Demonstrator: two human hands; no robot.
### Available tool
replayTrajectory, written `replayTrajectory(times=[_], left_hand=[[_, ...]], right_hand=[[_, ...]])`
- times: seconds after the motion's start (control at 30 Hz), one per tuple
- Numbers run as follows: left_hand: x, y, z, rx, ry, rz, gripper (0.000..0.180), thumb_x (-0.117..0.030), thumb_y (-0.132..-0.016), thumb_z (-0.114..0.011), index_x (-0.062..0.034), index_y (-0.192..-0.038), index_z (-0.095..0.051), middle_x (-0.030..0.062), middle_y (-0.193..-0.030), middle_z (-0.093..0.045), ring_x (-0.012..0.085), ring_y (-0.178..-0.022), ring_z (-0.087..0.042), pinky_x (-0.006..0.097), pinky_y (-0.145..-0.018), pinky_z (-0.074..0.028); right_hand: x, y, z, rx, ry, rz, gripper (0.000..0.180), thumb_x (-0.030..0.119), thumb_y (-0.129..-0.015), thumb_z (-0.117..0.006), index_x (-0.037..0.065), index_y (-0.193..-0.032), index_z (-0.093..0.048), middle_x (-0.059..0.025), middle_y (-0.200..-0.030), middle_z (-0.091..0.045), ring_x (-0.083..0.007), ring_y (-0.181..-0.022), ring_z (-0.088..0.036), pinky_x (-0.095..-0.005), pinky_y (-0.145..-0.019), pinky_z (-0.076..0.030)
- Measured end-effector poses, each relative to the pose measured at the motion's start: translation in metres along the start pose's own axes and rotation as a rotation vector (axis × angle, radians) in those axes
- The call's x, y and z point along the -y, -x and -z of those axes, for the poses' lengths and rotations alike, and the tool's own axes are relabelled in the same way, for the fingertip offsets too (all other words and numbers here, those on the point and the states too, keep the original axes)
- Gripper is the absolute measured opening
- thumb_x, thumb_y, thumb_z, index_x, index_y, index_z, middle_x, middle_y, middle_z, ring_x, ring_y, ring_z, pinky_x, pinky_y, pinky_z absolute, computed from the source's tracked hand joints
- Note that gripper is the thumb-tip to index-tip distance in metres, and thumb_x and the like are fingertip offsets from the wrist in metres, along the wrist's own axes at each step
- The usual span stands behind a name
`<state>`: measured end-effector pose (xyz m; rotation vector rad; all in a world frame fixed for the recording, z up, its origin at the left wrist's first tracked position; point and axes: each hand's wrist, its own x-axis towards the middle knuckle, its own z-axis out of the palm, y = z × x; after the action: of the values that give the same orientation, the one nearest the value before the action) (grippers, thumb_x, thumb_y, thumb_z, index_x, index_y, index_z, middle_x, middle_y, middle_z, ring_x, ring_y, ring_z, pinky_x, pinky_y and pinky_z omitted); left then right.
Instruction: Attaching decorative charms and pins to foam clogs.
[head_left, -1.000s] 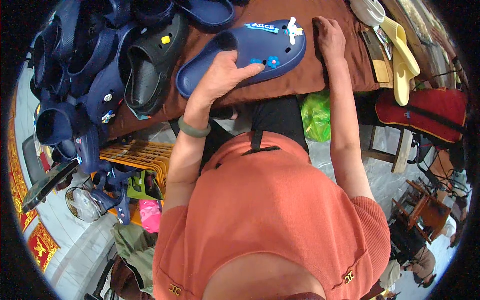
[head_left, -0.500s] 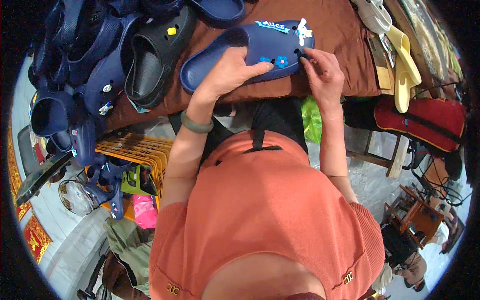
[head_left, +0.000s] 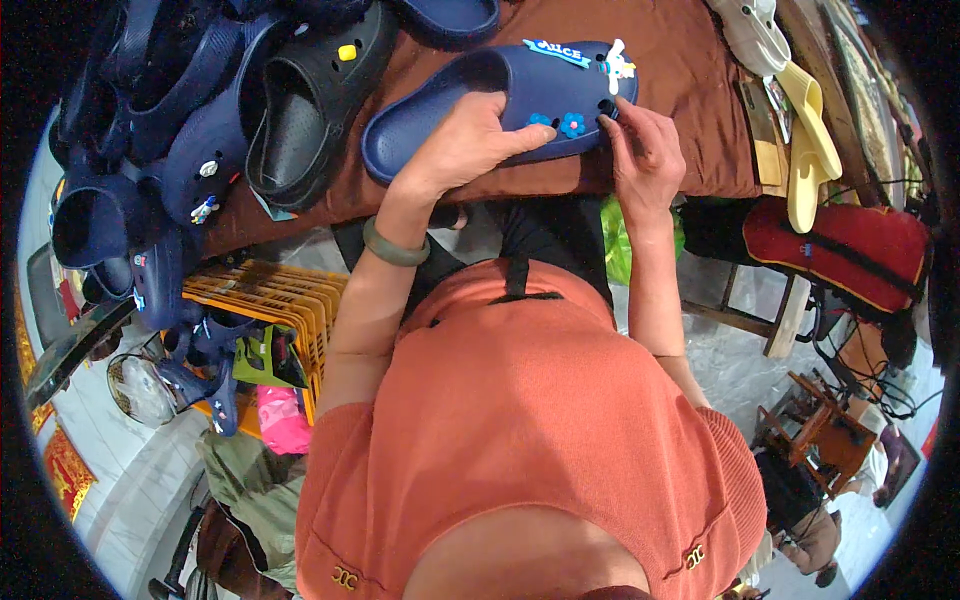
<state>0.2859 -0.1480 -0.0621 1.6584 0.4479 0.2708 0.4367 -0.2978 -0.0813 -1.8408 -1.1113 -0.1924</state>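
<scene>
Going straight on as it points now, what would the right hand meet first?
Likely the blue clog, at its toe: the right hand is close by that edge, though contact is unclear.

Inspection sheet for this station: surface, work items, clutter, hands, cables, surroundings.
Surface: brown cloth, wrinkled.
Work items: blue clog bearing a flower charm, banner charm and white figure.
Clutter: navy clogs piled left, beside black clog; yellow slipper right.
Hands: left hand holds the blue clog; right hand has fingers at its toe, grip unclear.
Cables: black cables, far right.
Surroundings: orange crate lower left; wooden chair lower right.
</scene>
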Motion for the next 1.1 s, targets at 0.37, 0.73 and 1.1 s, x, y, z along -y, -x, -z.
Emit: replayTrajectory(times=[0.37, 0.73, 1.1], left_hand=[[0.01, -0.002, -0.002, -0.027, -0.005, -0.003, 0.034, -0.025, -0.081, -0.068, 0.0067, -0.092, -0.063, 0.003, -0.072, -0.061, 0.0075, -0.067, -0.051, 0.027, -0.059, -0.046], [0.008, -0.001, -0.001, 0.021, 0.003, 0.104, 0.033, -0.021, -0.083, -0.069, 0.0018, -0.106, -0.064, 0.001, -0.092, -0.066, 0.0075, -0.082, -0.056, 0.026, -0.076, -0.049], [0.009, -0.001, -0.001, -0.02, 0.006, 0.027, 0.035, -0.024, -0.082, -0.068, 0.0061, -0.098, -0.062, 0.0073, -0.079, -0.065, 0.0099, -0.072, -0.054, 0.029, -0.068, -0.048]], right_hand=[[0.001, 0.01, -0.01, 0.032, 0.334, 0.226, 0.041, 0.011, -0.078, -0.069, 0.015, -0.118, -0.061, -0.0093, -0.099, -0.054, -0.0269, -0.09, -0.049, -0.0384, -0.078, -0.041], [-0.016, 0.01, 0.01, 0.22, 0.436, 0.238, 0.039, 0.026, -0.086, -0.06, 0.024, -0.124, -0.059, -0.0082, -0.101, -0.048, -0.0262, -0.097, -0.042, -0.0411, -0.089, -0.03], [-0.015, 0.01, -0.004, 0.144, 0.346, 0.252, 0.036, 0.02, -0.083, -0.064, 0.02, -0.119, -0.063, -0.0046, -0.081, -0.043, -0.0235, -0.083, -0.042, -0.0388, -0.082, -0.033]])
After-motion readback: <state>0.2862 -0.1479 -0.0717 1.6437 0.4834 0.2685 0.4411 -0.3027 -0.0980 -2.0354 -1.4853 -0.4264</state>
